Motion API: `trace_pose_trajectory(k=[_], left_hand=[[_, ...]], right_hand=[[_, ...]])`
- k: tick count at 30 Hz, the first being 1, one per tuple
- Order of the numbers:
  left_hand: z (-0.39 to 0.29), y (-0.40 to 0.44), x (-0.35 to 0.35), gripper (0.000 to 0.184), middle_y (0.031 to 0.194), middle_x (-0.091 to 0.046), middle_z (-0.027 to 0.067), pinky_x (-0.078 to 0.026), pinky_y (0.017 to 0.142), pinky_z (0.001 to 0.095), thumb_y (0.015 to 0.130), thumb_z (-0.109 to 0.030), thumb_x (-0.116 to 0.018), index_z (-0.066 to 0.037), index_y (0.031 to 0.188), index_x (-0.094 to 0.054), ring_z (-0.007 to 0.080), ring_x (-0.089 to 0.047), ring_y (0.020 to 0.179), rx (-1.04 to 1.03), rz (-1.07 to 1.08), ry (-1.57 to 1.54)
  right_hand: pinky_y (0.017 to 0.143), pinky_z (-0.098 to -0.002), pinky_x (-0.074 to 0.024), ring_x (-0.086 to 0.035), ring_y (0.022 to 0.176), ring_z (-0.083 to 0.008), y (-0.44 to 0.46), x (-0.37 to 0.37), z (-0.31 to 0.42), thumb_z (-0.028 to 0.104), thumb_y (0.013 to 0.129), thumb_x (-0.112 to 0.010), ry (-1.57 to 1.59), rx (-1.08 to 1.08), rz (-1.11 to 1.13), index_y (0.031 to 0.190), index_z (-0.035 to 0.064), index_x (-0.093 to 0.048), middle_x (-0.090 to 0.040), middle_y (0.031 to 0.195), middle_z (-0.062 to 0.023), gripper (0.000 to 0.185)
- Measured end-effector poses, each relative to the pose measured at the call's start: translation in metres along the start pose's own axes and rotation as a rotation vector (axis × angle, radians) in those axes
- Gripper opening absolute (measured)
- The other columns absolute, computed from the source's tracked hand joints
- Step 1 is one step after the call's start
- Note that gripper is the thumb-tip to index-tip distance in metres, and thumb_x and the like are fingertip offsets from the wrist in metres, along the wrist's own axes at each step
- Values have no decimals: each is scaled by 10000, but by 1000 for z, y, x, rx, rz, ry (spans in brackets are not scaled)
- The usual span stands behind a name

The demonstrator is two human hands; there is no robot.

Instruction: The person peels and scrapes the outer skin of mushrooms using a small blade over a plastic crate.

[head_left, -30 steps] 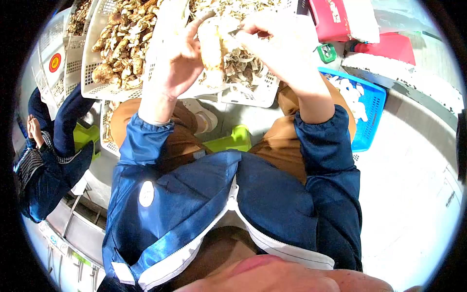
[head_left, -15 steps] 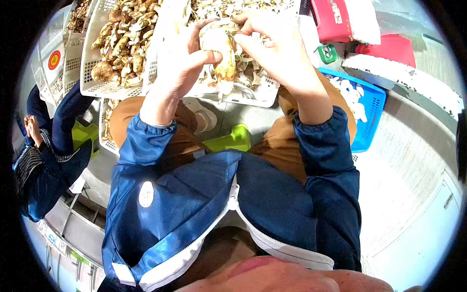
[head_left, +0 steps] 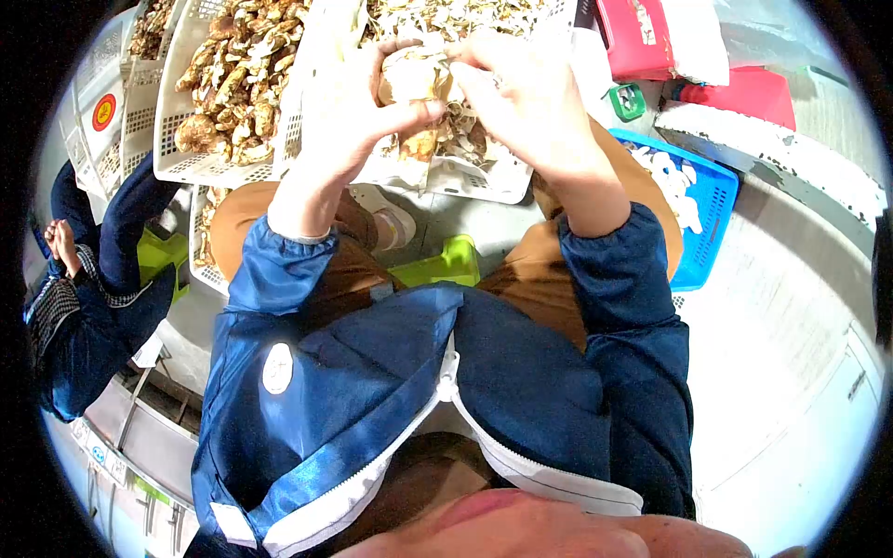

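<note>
My left hand [head_left: 358,112] is closed around a large mushroom [head_left: 413,76], with its thumb lying across the front. The pale cap faces up, and the yellow-brown stem shows below the thumb. At the mushroom's right edge, the bent fingers of my right hand [head_left: 521,98] pinch against it; their tips are partly hidden. Both hands are above a white plastic basket [head_left: 484,186] holding mushroom peelings and scraps [head_left: 470,135].
A white basket [head_left: 214,174] of brown mushrooms [head_left: 246,88] stands at the left. On the right are a blue basket [head_left: 716,232] with white pieces, a green object [head_left: 627,101] and red containers [head_left: 634,42]. A green stool [head_left: 446,265] is between my legs. Another person [head_left: 88,325] sits at far left.
The mushroom has tilted, so its cap faces up more and less of the stem shows. My left thumb has slid right across it. My right hand has shifted slightly.
</note>
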State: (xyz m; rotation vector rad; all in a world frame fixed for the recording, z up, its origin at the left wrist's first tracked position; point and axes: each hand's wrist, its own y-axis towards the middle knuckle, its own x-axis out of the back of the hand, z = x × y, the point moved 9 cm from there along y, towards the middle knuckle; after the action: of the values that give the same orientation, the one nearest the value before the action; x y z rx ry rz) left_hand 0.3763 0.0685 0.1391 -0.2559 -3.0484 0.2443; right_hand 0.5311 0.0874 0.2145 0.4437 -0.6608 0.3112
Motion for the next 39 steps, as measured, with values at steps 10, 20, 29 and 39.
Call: trace_pose_trajectory(k=[10,20,29,39], left_hand=[[-7,-6,-1,862,1431,-503,157,-421,1094,347,743,-47,-687,20,1528,-338,224,-512,1306,58,299,-675],[-3,-2,1,853,1515,-454,152,-396,1157,415,760,4,-644,7,1552,-326,274,-461,1389,58,185,-908],[-1,1,-1,921,1464,-493,166,-422,1117,359,697,-78,-703,-5,1542,-343,259,-497,1342,87,194,-756],[-7,4,2,962,1426,-530,155,-383,1159,388,671,-139,-760,-12,1530,-345,272,-510,1339,-10,199,-611]], right_hand=[[642,-259,-497,-610,654,-92,-3,20,-62,166,886,-731,27,-354,-5,896,16,-693,-689,738,-46,155],[809,-369,-504,-626,884,-285,6,21,0,90,875,-680,344,-196,96,844,-11,-631,-627,929,-135,116],[803,-319,-556,-700,903,-168,-2,25,6,145,888,-738,513,-85,-20,915,7,-696,-750,991,-109,147],[813,-302,-544,-687,913,-137,-2,20,2,125,901,-734,642,-103,7,911,7,-704,-747,972,-83,122]])
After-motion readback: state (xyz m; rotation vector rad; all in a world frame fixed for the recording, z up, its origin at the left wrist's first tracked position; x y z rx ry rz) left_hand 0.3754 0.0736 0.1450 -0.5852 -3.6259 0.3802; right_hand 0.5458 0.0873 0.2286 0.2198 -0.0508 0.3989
